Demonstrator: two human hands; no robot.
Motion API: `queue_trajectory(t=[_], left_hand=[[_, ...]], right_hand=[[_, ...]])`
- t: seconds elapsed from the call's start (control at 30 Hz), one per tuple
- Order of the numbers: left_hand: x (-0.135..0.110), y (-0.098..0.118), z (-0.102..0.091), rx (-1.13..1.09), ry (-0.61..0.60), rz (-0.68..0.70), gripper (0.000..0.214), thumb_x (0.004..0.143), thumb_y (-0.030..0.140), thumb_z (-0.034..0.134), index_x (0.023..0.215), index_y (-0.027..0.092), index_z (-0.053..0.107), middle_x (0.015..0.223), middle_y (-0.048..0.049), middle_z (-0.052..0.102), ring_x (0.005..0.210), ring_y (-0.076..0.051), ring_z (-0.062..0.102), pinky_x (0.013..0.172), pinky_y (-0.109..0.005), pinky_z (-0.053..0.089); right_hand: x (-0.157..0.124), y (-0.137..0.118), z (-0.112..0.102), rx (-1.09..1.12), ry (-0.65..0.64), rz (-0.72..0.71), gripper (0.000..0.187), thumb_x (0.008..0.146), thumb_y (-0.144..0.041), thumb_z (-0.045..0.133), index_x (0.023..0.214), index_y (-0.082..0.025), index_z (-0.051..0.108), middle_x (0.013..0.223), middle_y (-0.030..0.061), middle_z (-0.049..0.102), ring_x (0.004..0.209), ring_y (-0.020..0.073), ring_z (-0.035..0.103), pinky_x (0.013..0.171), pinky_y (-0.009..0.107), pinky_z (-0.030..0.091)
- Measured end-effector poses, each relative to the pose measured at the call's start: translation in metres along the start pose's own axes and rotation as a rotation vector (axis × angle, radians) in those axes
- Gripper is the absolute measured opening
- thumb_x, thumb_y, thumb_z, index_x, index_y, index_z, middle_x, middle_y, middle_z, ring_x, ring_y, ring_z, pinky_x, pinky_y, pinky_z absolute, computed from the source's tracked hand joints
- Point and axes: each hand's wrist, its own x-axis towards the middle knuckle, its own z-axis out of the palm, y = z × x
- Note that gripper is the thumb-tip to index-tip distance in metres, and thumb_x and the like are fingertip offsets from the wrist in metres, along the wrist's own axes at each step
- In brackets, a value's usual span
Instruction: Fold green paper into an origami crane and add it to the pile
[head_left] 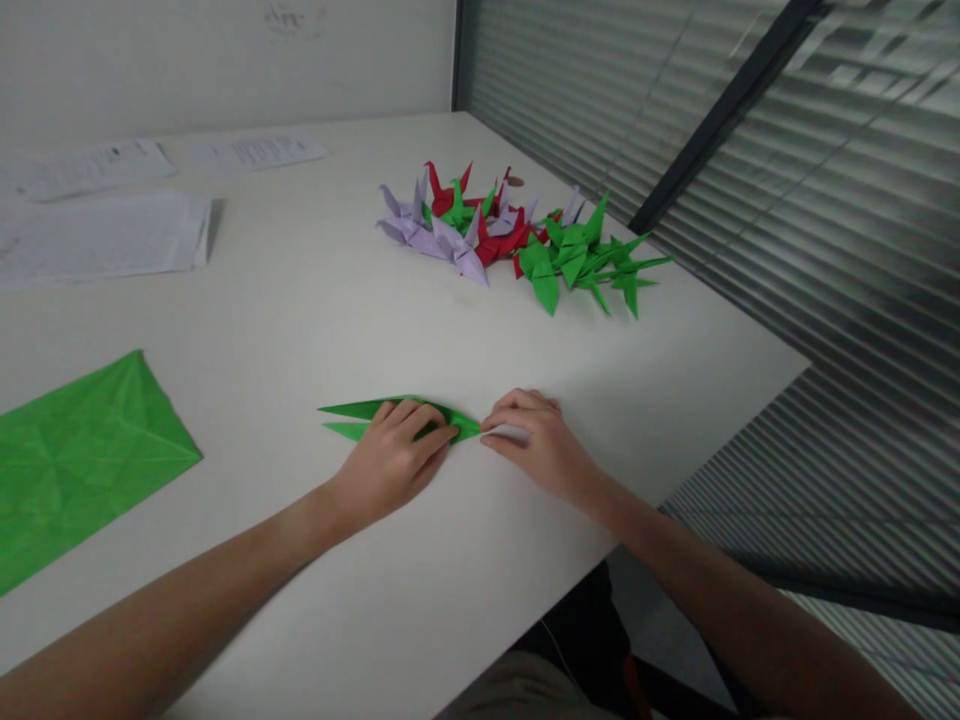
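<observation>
A narrow piece of folded green paper (358, 409) lies on the white table in front of me, with two long points spread apart towards the left. My left hand (401, 450) rests across its middle, curled fingers holding it to the tabletop. At the right end, my right hand (546, 445) pinches the paper's tip between thumb and fingers. Something white, perhaps the paper's underside, shows between those fingers. The creases under both hands are hidden.
Origami cranes in purple (461, 250), red (501, 240) and green (574, 250) crowd the far right. Creased green sheets (82, 450) lie at the left. Printed papers (105, 235) sit further back. Window blinds (847, 250) border the table's right edge (750, 410).
</observation>
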Motion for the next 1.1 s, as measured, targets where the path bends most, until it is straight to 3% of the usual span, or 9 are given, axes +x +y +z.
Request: queue_trajectory(t=[0.37, 0.7, 1.1], left_hand=[[0.001, 0.001, 0.002, -0.024, 0.029, -0.036, 0.019, 0.096, 0.024, 0.051, 0.102, 0.016, 0.068, 0.093, -0.0083, 0.062, 0.087, -0.022, 0.053, 0.074, -0.037, 0.042], [0.005, 0.003, 0.005, -0.025, 0.02, -0.166, 0.017, 0.096, 0.022, 0.051, 0.086, 0.014, 0.062, 0.086, -0.007, 0.059, 0.082, -0.021, 0.051, 0.075, -0.037, 0.045], [0.006, 0.004, 0.007, -0.02, 0.003, -0.164, 0.019, 0.097, 0.018, 0.047, 0.083, 0.012, 0.06, 0.084, -0.0073, 0.057, 0.08, -0.021, 0.05, 0.075, -0.037, 0.045]], right_hand=[[0.003, -0.013, 0.011, -0.125, 0.024, 0.039, 0.009, 0.081, -0.017, 0.071, 0.075, -0.021, 0.066, 0.088, 0.0014, 0.062, 0.092, 0.0199, 0.055, 0.087, 0.036, 0.036], [0.002, -0.018, 0.007, -0.278, -0.076, -0.045, 0.009, 0.092, -0.022, 0.06, 0.085, -0.017, 0.064, 0.097, 0.0083, 0.06, 0.095, 0.0232, 0.051, 0.085, 0.037, 0.04], [0.006, -0.025, 0.008, -0.443, -0.134, -0.043, 0.014, 0.094, -0.024, 0.055, 0.089, -0.016, 0.064, 0.097, 0.0107, 0.059, 0.094, 0.0259, 0.048, 0.077, 0.037, 0.039]])
